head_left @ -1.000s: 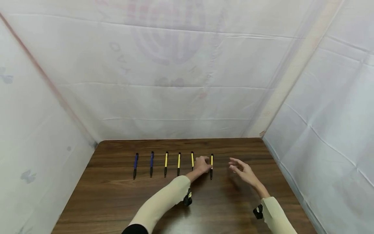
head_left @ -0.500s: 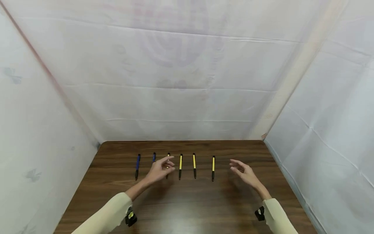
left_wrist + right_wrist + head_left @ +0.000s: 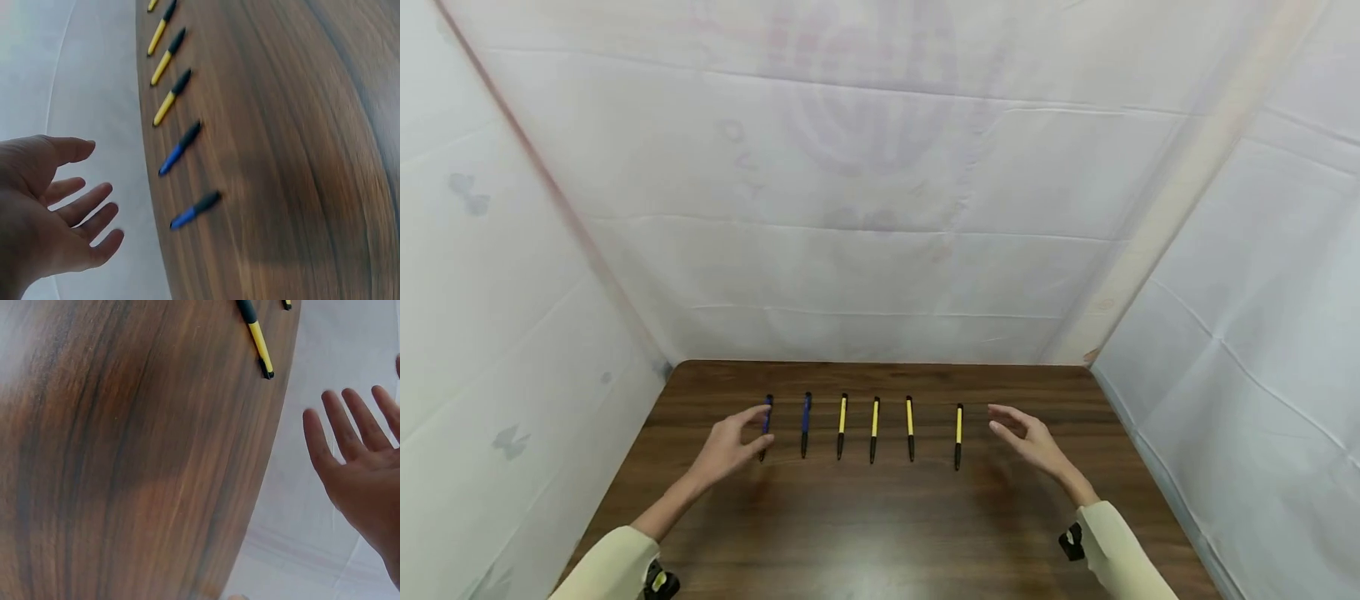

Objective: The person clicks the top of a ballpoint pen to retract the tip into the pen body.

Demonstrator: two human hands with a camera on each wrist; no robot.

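Six pens lie in one row on the brown wooden table (image 3: 880, 533), each one pointing away from the person, with the black end toward the near edge. From the person's left, the first blue pen (image 3: 766, 425) is partly behind the left hand (image 3: 728, 443), then comes the second blue pen (image 3: 806, 424), then three yellow pens (image 3: 875, 427) close to each other with even gaps, and last a single yellow pen (image 3: 958, 434) which stands a little apart from the others on the right. The left hand is above the table just beside the first blue pen; its fingers (image 3: 94, 203) are spread and relaxed, and it holds nothing. From the head view alone one cannot tell if a fingertip touches this pen, but the left wrist view shows the palm well apart from the table surface. The right hand (image 3: 1028, 440) is near the single yellow pen, on its right side, not touching it; its fingers (image 3: 350, 428) are straight and a little apart, with the palm turned toward the row, and it also holds nothing. Both arms wear light beige sleeves (image 3: 1120, 558). White sheets (image 3: 880, 208) with creases close the table at the back and on both sides.
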